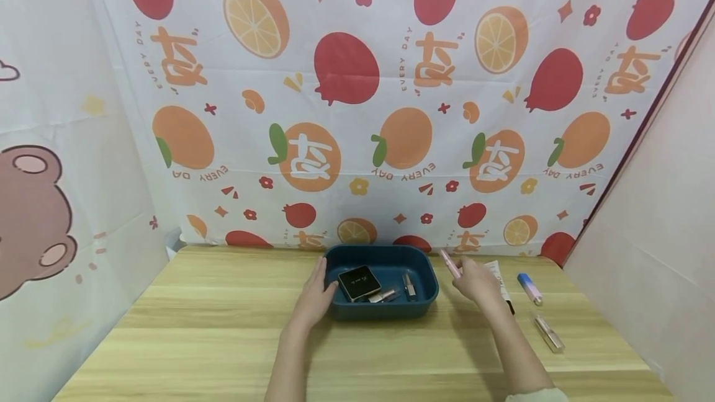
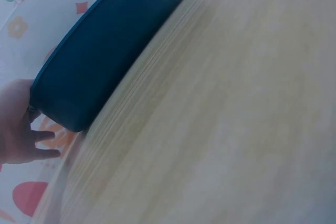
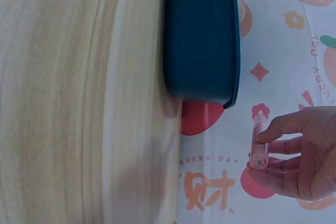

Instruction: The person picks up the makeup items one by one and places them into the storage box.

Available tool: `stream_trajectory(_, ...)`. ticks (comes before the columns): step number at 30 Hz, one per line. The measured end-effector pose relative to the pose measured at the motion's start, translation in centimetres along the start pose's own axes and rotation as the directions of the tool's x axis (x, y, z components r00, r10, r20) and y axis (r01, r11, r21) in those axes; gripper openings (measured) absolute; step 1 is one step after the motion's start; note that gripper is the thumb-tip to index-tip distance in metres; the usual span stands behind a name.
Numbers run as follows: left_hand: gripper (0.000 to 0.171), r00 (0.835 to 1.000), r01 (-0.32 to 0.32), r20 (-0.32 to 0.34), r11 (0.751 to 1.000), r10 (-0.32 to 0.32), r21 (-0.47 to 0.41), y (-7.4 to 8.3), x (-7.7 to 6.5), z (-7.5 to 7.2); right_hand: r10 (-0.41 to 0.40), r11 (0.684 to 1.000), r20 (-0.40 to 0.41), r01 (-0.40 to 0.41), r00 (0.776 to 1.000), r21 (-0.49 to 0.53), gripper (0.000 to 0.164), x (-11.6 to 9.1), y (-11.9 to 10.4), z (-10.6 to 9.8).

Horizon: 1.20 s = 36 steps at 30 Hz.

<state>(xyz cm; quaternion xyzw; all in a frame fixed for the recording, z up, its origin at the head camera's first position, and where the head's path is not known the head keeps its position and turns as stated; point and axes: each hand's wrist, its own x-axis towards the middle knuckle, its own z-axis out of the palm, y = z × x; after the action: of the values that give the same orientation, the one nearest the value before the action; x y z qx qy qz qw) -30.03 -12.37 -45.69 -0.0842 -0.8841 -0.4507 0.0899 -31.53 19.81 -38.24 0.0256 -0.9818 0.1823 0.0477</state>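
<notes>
A dark blue rectangular box [image 1: 382,310] stands near the back edge of the table. Inside it are a black square compact [image 1: 359,282] and two small lipstick-like tubes, one lying [image 1: 383,296] and one slanted [image 1: 410,286]. My left hand [image 1: 314,296] holds the box's left end, thumb over the rim and fingers along the outer wall. In the left wrist view that hand [image 2: 18,124] shows at the box's end, its thumb partly hidden. To the right of the box, my right hand [image 1: 475,281] pinches a slim pink lip gloss tube [image 3: 259,142] between thumb and fingers, above the table.
Right of my right hand lie a white tube with a black cap [image 1: 499,284], a blue-to-pink tube [image 1: 529,289] and a clear-and-gold lipstick-like tube [image 1: 549,334]. The wood-grain table [image 1: 223,340] meets a fruit-print cloth [image 1: 357,141] behind the box.
</notes>
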Motion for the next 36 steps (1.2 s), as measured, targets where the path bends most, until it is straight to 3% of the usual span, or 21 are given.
stream_trajectory(36,0.06,1.0,-0.011,-0.004,1.0,0.011,0.013,-0.1,0.2,0.1,-0.014,1.0,0.001,0.014,1.0,0.004,0.025,0.6,-2.7,0.1)
